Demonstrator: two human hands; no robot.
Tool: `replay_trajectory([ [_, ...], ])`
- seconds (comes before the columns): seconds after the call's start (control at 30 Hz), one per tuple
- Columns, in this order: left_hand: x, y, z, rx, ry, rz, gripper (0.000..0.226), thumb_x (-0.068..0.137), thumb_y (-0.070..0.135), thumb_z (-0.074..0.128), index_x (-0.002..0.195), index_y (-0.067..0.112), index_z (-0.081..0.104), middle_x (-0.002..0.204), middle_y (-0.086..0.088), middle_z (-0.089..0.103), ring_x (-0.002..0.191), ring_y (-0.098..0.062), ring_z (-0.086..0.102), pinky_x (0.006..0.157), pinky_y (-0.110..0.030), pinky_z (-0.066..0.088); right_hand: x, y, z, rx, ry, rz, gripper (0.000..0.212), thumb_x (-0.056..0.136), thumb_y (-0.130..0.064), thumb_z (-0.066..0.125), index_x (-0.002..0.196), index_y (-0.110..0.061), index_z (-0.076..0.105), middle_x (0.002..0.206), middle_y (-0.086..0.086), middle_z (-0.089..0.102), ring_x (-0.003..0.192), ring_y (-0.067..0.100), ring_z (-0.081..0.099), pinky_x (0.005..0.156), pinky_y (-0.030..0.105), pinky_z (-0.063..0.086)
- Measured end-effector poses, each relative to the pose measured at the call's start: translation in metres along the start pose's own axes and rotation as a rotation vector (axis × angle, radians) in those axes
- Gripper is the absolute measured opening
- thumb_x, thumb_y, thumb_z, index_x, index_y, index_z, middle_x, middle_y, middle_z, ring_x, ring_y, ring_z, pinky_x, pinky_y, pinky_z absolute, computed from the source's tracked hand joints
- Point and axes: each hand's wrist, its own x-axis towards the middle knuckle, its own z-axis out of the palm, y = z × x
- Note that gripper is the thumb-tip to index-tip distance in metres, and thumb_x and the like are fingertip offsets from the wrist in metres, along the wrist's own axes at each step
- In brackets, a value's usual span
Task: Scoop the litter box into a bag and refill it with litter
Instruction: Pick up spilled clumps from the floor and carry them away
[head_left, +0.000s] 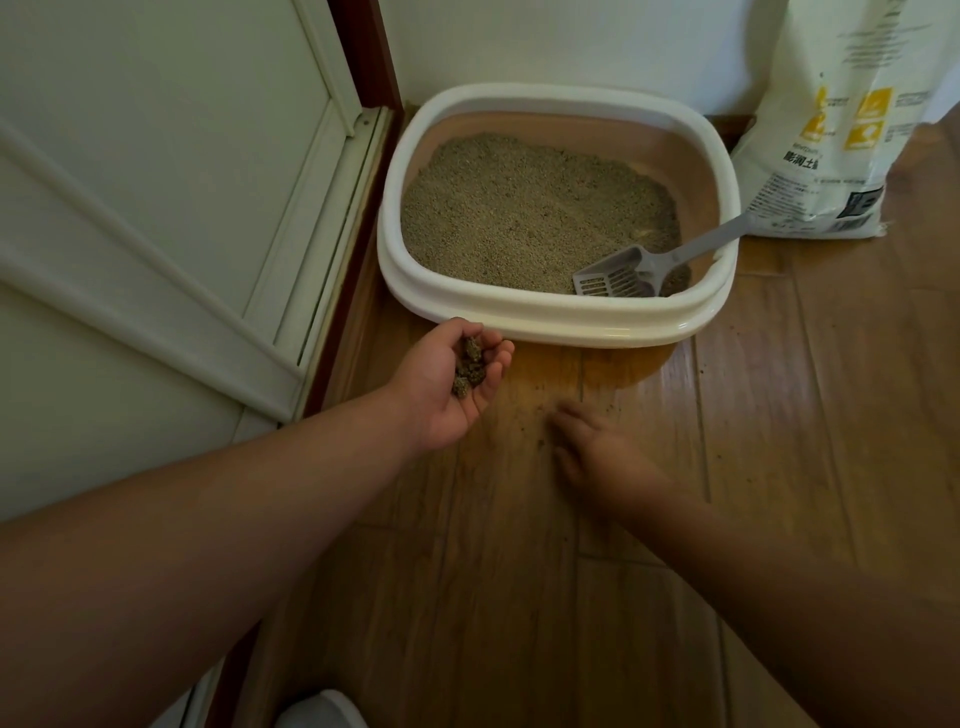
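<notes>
- One wooden floor (779, 415), specked with stray grains.
- White litter bag (831, 130) against the wall, yellow icons, print too small to read.
- Litter box (550, 317) beside it, filled with grey litter (519, 208); grey scoop (623, 275) resting inside.
- Left hand (447, 384) palm up, cupping litter clumps (470, 366).
- Right hand (597, 447) blurred, fingers down at floor; grip impossible to tell.

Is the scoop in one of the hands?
No, the scoop lies in the litter box, its handle leaning on the rim, and neither hand touches it.
</notes>
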Motion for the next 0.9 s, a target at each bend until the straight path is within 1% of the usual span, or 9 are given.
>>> replay_trajectory([
  [0.03,0.000,0.000,0.000,0.000,-0.003,0.000,0.029,0.100,0.022,0.056,0.078,0.007,0.068,0.076,-0.008,0.069,0.061,-0.010,0.065,0.048,-0.017,0.055,0.000,0.002,-0.002,0.017,0.058,0.046,0.052,0.103,-0.037,0.048,0.153,-0.029,0.038,0.160,-0.006,0.034,0.143,0.017,0.040,0.118,0.036,0.038],
  [0.07,0.001,0.000,0.000,0.002,-0.004,0.000,0.029,0.100,0.022,0.056,0.078,0.007,0.068,0.076,-0.008,0.069,0.061,-0.010,0.065,0.048,-0.017,0.055,0.001,0.003,-0.003,0.002,0.079,0.083,0.050,0.103,-0.036,0.050,0.151,-0.027,0.042,0.155,-0.004,0.040,0.139,0.018,0.043,0.116,0.036,0.040],
  [0.13,0.002,-0.001,0.000,0.007,-0.004,0.001,0.029,0.100,0.022,0.056,0.079,0.007,0.068,0.077,-0.008,0.069,0.061,-0.010,0.066,0.047,-0.017,0.055,0.001,0.001,-0.004,-0.049,0.055,0.115,0.049,0.102,-0.035,0.052,0.149,-0.024,0.045,0.149,-0.001,0.045,0.137,0.019,0.043,0.114,0.035,0.039],
  [0.2,0.002,-0.001,0.000,0.012,-0.002,-0.002,0.028,0.100,0.022,0.056,0.079,0.007,0.069,0.077,-0.008,0.069,0.061,-0.010,0.066,0.047,-0.017,0.055,0.003,-0.005,-0.002,-0.072,0.033,0.104,0.047,0.103,-0.036,0.051,0.147,-0.024,0.048,0.144,0.000,0.047,0.131,0.018,0.046,0.110,0.033,0.042],
  [0.3,0.002,-0.001,0.001,0.009,-0.008,-0.011,0.029,0.100,0.022,0.056,0.078,0.008,0.068,0.076,-0.007,0.069,0.059,-0.010,0.066,0.047,-0.017,0.055,0.006,-0.017,0.002,-0.086,0.029,0.081,0.045,0.101,-0.039,0.054,0.143,-0.022,0.054,0.139,-0.001,0.049,0.128,0.019,0.048,0.109,0.032,0.043],
  [0.43,0.002,0.000,-0.002,-0.006,-0.012,-0.011,0.029,0.100,0.022,0.056,0.077,0.008,0.068,0.076,-0.007,0.069,0.059,-0.010,0.066,0.047,-0.017,0.055,0.010,-0.022,0.009,-0.099,0.078,0.085,0.043,0.097,-0.043,0.060,0.136,-0.024,0.061,0.135,-0.003,0.053,0.127,0.018,0.048,0.108,0.032,0.043],
  [0.57,0.002,0.001,-0.003,-0.010,-0.011,-0.018,0.028,0.100,0.022,0.056,0.078,0.008,0.067,0.076,-0.007,0.069,0.059,-0.010,0.066,0.047,-0.017,0.055,0.013,-0.024,0.008,-0.075,0.076,0.083,0.036,0.099,-0.037,0.060,0.132,-0.024,0.065,0.135,-0.003,0.054,0.127,0.019,0.050,0.107,0.033,0.044],
  [0.73,0.001,0.002,-0.003,-0.014,-0.004,-0.012,0.029,0.100,0.022,0.056,0.078,0.008,0.067,0.075,-0.007,0.069,0.059,-0.010,0.066,0.047,-0.017,0.055,0.021,-0.023,0.008,-0.043,0.092,0.064,0.026,0.100,-0.028,0.060,0.123,-0.023,0.071,0.130,-0.003,0.059,0.118,0.017,0.056,0.105,0.032,0.049],
  [0.9,0.003,0.002,-0.004,-0.023,0.001,-0.009,0.031,0.100,0.022,0.056,0.075,0.007,0.068,0.075,-0.008,0.069,0.059,-0.010,0.066,0.047,-0.016,0.055,0.027,-0.025,0.012,-0.055,0.045,0.062,0.023,0.098,-0.020,0.060,0.118,-0.027,0.070,0.125,-0.005,0.060,0.109,0.016,0.060,0.097,0.030,0.053],
])
